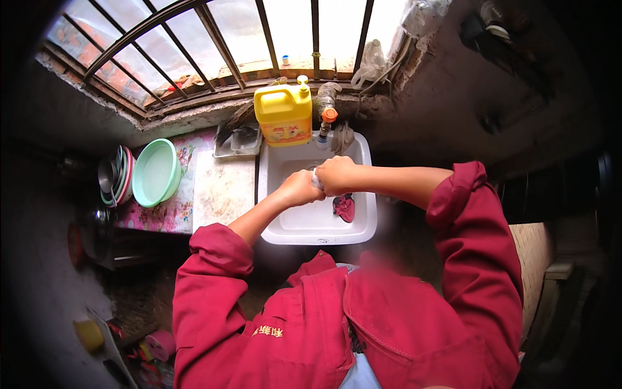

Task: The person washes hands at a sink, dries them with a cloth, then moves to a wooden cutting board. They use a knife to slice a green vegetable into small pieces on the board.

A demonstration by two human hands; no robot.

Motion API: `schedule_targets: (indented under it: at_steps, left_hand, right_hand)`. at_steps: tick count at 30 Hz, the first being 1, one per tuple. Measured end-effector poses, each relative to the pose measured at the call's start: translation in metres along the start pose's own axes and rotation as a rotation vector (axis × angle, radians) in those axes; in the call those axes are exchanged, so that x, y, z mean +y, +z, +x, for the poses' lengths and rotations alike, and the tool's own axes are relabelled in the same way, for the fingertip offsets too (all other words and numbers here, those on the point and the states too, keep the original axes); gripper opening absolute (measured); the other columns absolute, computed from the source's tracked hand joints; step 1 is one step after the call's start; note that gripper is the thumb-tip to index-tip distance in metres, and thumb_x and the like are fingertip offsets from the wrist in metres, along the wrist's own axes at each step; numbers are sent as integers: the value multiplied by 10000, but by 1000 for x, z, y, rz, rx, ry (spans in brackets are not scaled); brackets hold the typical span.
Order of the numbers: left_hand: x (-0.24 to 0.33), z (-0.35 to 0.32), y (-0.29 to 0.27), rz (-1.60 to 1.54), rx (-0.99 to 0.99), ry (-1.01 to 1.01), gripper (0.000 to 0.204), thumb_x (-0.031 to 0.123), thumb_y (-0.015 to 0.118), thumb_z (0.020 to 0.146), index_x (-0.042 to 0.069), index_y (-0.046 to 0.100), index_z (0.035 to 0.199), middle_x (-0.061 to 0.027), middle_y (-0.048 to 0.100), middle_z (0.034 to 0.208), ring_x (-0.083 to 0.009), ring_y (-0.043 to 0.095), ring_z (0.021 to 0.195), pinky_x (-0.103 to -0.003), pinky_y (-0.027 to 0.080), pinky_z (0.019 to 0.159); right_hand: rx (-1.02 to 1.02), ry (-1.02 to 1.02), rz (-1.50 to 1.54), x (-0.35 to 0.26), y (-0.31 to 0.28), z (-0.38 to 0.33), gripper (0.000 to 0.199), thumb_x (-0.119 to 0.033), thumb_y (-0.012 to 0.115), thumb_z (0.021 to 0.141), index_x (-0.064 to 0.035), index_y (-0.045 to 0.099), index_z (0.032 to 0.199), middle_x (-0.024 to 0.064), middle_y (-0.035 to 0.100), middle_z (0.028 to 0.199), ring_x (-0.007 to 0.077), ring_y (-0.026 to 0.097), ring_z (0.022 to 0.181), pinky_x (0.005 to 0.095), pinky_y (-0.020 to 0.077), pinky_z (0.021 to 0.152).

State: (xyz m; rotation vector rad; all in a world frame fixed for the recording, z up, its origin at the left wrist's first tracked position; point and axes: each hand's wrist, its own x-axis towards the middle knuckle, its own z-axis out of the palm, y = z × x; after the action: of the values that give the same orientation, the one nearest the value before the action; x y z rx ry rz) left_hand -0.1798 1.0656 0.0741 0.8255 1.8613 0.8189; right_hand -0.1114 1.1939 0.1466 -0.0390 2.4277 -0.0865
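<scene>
A: Hazards, largest item down?

B: Sink (311, 235), white, beneath both hands. Possible drips past the right rim, from any water running down the forearm crossing above.
Jug (283, 117), yellow, upright at the sink's back left corner. Possible topple into the sink, from a knock by a raised left hand.
Left hand (300, 188) and right hand (339, 176), pressed together over the sink, fingers curled tight about a pale wad. Possible slip, from an uneven or wet grip.
Red cloth (345, 207), crumpled, on the sink floor at right. Possible stain on the wad, from contact and loose dye.
Wad (317, 179), mostly hidden between the two fists. Possible drop into the sink, from loosened fingers. Cannot tell exact kind, nor how much inside each palm.

A: Counts, same order?

B: Barred window (243, 32), one, behind the sink. Sink, one. Green basin (157, 174), one, well left. Jug, one. Bowl stack (121, 175), one, beside the basin; number within uncertain, edges overlapping. Hands, two. Tap (328, 115), one, orange-handled. Red cloth, one. Wad, one visible.
</scene>
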Motion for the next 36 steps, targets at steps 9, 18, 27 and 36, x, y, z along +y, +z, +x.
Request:
schedule_targets:
  at_steps: [9,18,27,36]
  left_hand:
    - [3,-21,-13,-889,-827,-210,229,93,663,856,131,476,729,64,350,582,-30,284,462,-170,202,409]
    - [14,7,-15,391,36,8,278,184,737,678,43,649,902,-160,681,763,-302,652,679,-406,506,629]
    - [15,26,-30,1105,300,372,214,234,581,845,86,503,979,-143,667,664,-322,680,610,-439,515,510]
    - [-3,45,-44,1238,249,788,185,284,621,793,140,524,856,-55,623,585,-247,662,537,-367,497,454]
  right_hand:
    - [625,-739,10,17,11,-10,367,-175,536,871,-95,523,1230,177,612,1160,301,674,942,387,551,684]
    - [366,-166,-93,11,14,16,156,-168,634,739,-49,700,814,163,708,808,304,706,739,398,556,637]
    - [311,109,590,25,37,60,281,-197,612,713,20,669,882,238,687,846,363,688,840,435,541,738]
    - [-296,49,1732,20,52,57,215,-29,604,721,-128,442,619,-37,291,524,89,224,421,266,151,396]
